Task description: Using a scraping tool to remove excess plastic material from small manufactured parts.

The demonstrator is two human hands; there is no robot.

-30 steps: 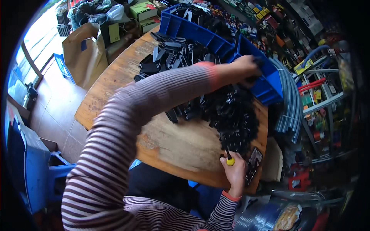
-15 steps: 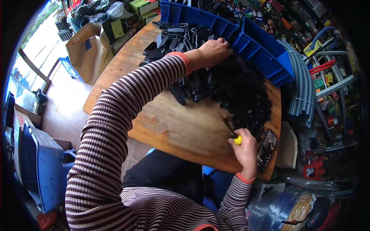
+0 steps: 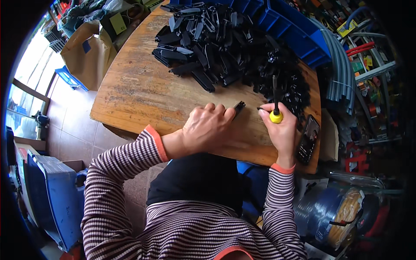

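Observation:
Over the near part of the wooden table (image 3: 138, 99), my left hand (image 3: 206, 125) is closed around a long black plastic part (image 3: 239, 106), with only its end showing past my fingers. To its right, my right hand (image 3: 281, 130) grips a yellow-handled screwdriver (image 3: 275, 116), whose dark shaft points away from me. Its thumb and forefinger also pinch a small black piece (image 3: 260, 108), too small to name. A short gap lies between the two hands. Beyond them spreads a heap of long black plastic parts (image 3: 208, 47), with smaller black pieces (image 3: 294, 84) at its right side.
Blue plastic bins (image 3: 299, 32) line the far edge. A phone (image 3: 309, 136) with its screen lit lies by the right edge, near my right hand. Grey tubing coils (image 3: 336, 73) and shelving stand at right; a paper bag (image 3: 89, 56) and a blue crate (image 3: 56, 190) at left.
My left hand has come back from the far heap to the near table and now holds a black part. My right hand has moved slightly away from me, and the screwdriver shaft points more straight ahead.

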